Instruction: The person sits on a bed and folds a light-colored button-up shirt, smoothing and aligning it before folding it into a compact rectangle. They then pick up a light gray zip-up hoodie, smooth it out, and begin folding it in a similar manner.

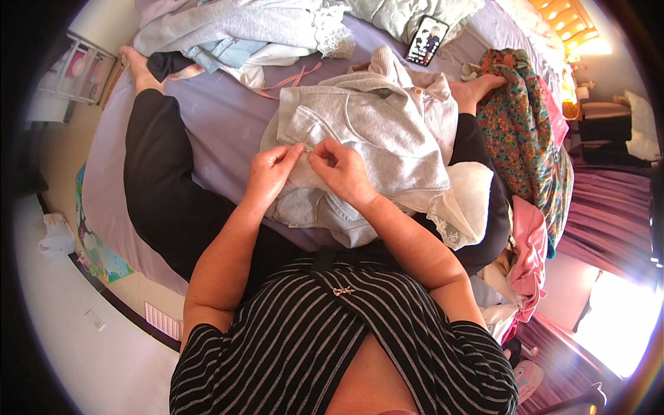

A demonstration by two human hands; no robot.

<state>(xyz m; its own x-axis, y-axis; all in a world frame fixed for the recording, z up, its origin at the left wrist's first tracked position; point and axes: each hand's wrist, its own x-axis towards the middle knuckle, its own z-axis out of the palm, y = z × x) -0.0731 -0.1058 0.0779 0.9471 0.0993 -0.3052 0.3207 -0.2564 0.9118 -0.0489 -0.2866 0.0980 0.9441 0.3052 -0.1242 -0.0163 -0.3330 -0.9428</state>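
Note:
A light grey zip-up sweatshirt [384, 150] lies in a heap on the bed between my legs. Its metal zipper [324, 122] runs down toward my fingertips. My left hand [272, 168] pinches the zipper's edge between thumb and forefinger. Close beside it, my right hand [342, 168] curls its fingers and thumb on the same small zipper end, whose details are hidden by the fingers. A pink-beige corduroy garment [438, 111] with a button shows beyond the sweatshirt. White fabric with a lace edge [464, 207] sits over my right thigh.
A lit smartphone [427, 40] lies against a pale green pillow [394, 18]. Grey and denim clothes [223, 49] are piled at the far left. Pink straps [290, 83] trail on the lavender sheet [228, 124]. Floral fabric [524, 129] and pink cloth [529, 254] line the right edge.

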